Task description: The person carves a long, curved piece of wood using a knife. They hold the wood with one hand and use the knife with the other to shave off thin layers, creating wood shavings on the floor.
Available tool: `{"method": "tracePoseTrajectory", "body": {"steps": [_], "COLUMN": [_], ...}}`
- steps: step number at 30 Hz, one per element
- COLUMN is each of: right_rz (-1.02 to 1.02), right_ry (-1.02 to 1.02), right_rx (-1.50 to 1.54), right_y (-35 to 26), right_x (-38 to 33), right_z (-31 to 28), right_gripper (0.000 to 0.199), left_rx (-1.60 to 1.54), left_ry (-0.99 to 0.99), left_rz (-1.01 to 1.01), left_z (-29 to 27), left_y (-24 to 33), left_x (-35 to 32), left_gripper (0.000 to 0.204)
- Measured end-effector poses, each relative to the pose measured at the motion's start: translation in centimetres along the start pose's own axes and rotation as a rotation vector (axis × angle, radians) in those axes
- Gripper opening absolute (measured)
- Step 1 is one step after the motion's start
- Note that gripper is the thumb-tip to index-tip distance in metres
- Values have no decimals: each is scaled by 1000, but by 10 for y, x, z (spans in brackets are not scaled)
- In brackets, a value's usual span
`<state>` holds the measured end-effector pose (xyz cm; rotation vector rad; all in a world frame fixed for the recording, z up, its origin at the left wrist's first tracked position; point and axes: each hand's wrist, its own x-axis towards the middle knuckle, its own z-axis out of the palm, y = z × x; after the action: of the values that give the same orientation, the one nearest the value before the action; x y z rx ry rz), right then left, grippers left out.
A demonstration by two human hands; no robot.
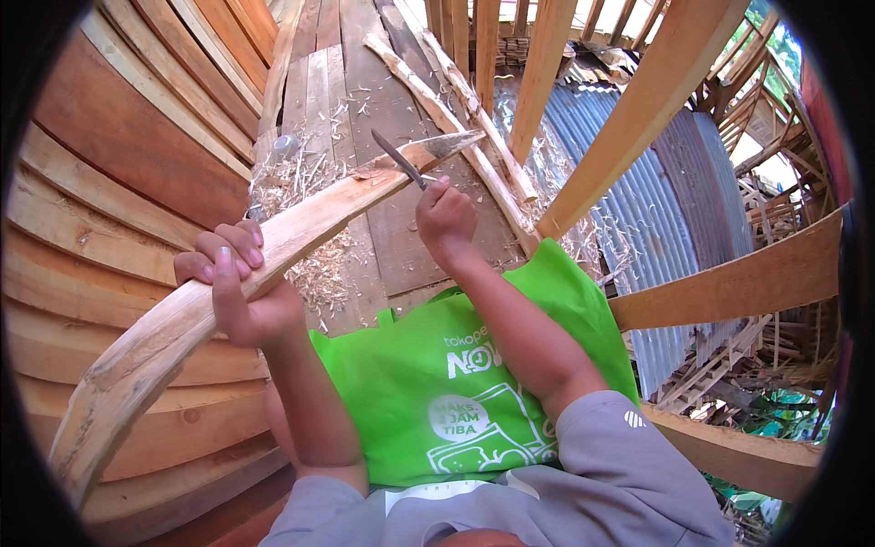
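A long, pale wooden pole (pixel 301 235), partly stripped of bark, runs diagonally from the lower left up to the middle of the head view. My left hand (pixel 241 283) is closed around it on the left part, thumb on top. In my closed right hand (pixel 445 215) is a knife (pixel 396 157); its dark blade lies across the pole near the far end, by a strip of brown bark (pixel 374 164). The handle is mostly hidden in my fist. A green bag (pixel 392 383) with white print covers my lap below both forearms.
Two peeled poles (pixel 433 102) lie on the plank floor (pixel 365 73) ahead. Wood shavings (pixel 314 283) are scattered around, with a clear container (pixel 285 146) among them. A plank wall (pixel 109 191) rises at left. Beyond wooden slats (pixel 629 118) at right is corrugated metal sheeting (pixel 629 219).
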<state>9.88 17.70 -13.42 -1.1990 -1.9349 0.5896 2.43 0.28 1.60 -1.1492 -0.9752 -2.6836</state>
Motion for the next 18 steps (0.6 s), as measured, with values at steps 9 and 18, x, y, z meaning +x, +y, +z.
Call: {"method": "tracePoseTrajectory", "body": {"steps": [9,18], "right_rz": [-289,-180], "right_ry": [-70,-30], "right_rx": [116,62], "right_y": [-10,-7], "right_x": [-23,-4], "right_z": [-1,-4], "right_gripper": [58,56], "left_rx": [-2,27], "left_ry": [23,43], "left_rz": [29,15], "left_z": [-4,1], "left_y": [-3,-2], "left_x": [1,3], "left_gripper": [17,19]}}
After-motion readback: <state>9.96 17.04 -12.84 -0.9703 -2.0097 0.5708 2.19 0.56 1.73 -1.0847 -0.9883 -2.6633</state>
